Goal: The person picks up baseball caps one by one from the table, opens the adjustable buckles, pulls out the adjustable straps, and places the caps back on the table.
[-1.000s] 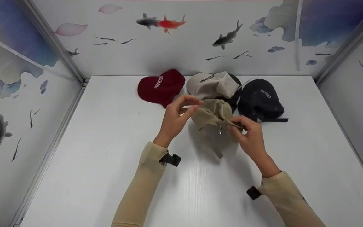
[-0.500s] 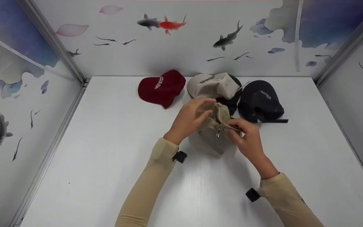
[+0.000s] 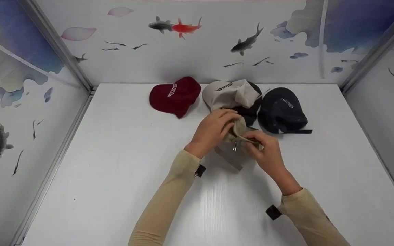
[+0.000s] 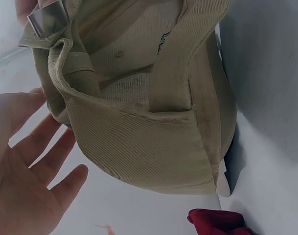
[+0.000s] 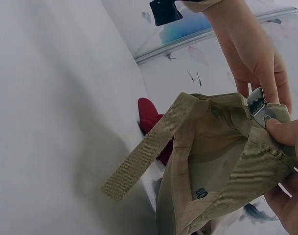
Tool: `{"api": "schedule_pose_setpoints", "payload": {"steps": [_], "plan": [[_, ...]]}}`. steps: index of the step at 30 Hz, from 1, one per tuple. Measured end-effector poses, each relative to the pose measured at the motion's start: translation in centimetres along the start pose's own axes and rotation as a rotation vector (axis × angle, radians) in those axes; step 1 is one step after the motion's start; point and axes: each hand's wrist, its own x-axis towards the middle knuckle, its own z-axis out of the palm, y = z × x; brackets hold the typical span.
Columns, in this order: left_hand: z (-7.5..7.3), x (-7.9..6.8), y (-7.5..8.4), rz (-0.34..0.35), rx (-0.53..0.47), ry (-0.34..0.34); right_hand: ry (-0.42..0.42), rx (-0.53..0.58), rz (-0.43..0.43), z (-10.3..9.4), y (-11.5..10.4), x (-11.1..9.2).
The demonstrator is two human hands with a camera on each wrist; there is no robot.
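Observation:
A khaki cap [image 3: 240,127] is held above the table, its inside showing in both wrist views. My right hand [image 3: 268,150] pinches the cap's band beside a metal buckle [image 5: 257,105]. From the other side my left hand [image 3: 212,131] touches the cap with extended fingers. In the left wrist view, some of its fingertips pass behind the cap's edge, while the little finger [image 4: 73,183] is free. A loose back strap [image 5: 146,149] hangs down from the cap.
Along the back wall lie a red cap [image 3: 176,95], a cream cap [image 3: 226,94] overlapping a black cap [image 3: 251,112], and another black cap [image 3: 282,109]. White panels with painted fish enclose the white table [image 3: 115,153].
My left hand has moved right and slightly nearer, from beside the khaki cap onto it. The right hand keeps its pinch and has shifted slightly toward me.

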Motion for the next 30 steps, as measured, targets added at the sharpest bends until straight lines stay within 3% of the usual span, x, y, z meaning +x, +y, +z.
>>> {"api": "schedule_pose_setpoints", "payload": {"steps": [13, 30], "plan": [[-0.3, -0.8, -0.4, -0.067, -0.027, 0.015, 0.002, 0.003, -0.033, 0.3, -0.1, 0.1], [-1.8, -2.1, -0.7, -0.067, -0.032, -0.007, 0.027, 0.040, -0.032, 0.2, 0.6, -0.3]]}}
